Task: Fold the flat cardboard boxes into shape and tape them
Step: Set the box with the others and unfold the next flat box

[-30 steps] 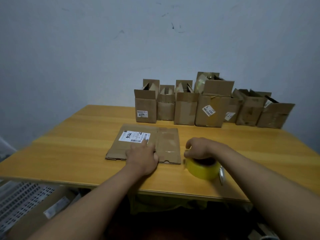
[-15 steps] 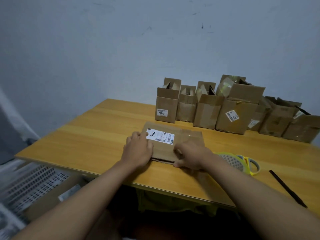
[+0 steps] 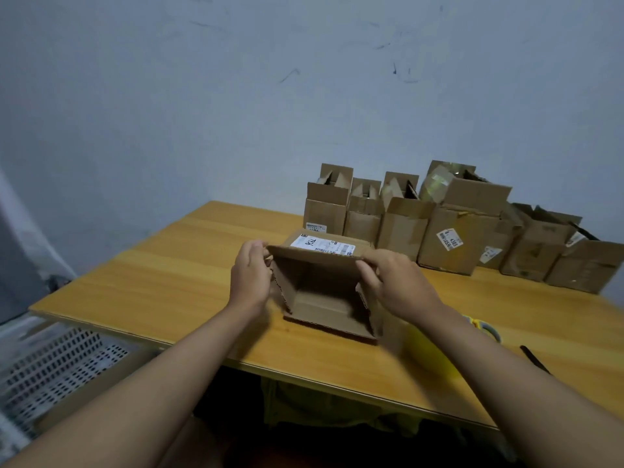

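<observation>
With the left hand (image 3: 250, 282) and right hand (image 3: 395, 285) each gripping a side of the cardboard box (image 3: 324, 292), square its walls evenly before folding flaps.

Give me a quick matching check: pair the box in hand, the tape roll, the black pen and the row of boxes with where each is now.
Things:
1. box in hand
2. tape roll
3. black pen
4. row of boxes

Places:
A. along the wall
B. far right on the table
C. behind the right forearm
D. between both hands, opened up

Pairs: 1-D, 2-C, 3-B, 4-A
</observation>
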